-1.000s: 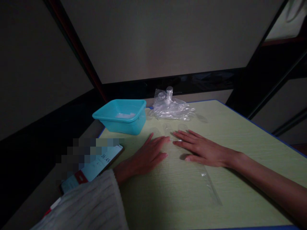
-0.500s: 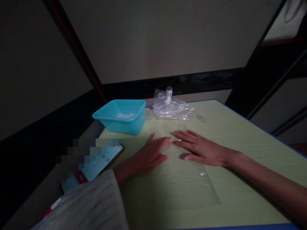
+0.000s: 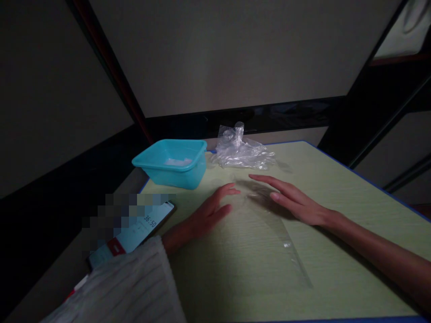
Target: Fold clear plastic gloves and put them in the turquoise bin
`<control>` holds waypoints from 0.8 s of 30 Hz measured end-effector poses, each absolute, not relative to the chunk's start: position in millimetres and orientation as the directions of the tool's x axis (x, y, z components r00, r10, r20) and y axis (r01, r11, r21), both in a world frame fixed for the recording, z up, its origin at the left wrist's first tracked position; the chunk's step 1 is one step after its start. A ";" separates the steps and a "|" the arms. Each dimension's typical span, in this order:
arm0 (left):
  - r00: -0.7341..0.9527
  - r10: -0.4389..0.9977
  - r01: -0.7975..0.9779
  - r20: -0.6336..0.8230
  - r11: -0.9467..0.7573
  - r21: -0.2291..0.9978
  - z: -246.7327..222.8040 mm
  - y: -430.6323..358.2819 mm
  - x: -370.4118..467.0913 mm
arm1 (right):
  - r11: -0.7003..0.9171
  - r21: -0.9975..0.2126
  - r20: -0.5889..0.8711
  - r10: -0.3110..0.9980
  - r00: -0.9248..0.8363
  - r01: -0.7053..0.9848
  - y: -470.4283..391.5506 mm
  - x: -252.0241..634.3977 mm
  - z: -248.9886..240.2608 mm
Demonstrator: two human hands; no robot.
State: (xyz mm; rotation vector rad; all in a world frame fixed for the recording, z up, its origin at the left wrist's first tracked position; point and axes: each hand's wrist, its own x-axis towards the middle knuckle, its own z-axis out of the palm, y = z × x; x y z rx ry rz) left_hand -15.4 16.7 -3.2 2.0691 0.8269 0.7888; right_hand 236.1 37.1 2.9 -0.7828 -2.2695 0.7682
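Smoothing out the clear glove (image 3: 266,255) looks like our present step; it lies flat mid-table (image 3: 333,179), reaching towards the near side. Our right hand (image 3: 292,202) hangs above it, fingers extended, gripping nothing; our left hand (image 3: 212,211), loosely curled, is empty too, its contact unclear. Next calls, we judge, for light fingertips. Far left, the tub (image 3: 178,178) holds something pale (image 3: 178,162), too blurred to name.

Phone (image 3: 139,235), screen part-pixelated, near side partly hidden by sleeve (image 3: 131,287); said sleeve, cut off below; right forearm (image 3: 377,255), cut off at right; clear plastic piece (image 3: 290,249), left outline too faint to trace; turquoise basin's (image 3: 178,177) whitish contents (image 3: 178,162), indistinct.
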 end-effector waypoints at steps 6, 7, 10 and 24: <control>0.442 0.883 -0.219 0.156 -0.062 0.974 -10.2 30.2 -11.5 | 0.339 -0.941 0.280 0.782 -0.556 0.002 31.2 227.2 0.9; 0.444 0.886 -0.266 0.133 -0.012 0.964 -11.2 31.9 -11.2 | 0.302 -0.953 0.246 0.783 -0.571 0.003 30.2 225.5 0.6; 0.464 0.880 -0.330 0.099 0.067 0.942 -12.4 33.7 -10.7 | 0.256 -0.967 0.193 0.777 -0.599 0.020 28.2 222.1 0.4; 0.535 0.837 -0.398 0.116 0.128 0.909 -5.4 29.7 2.8 | 0.309 -0.951 0.242 0.718 -0.652 -0.013 28.0 216.8 -5.8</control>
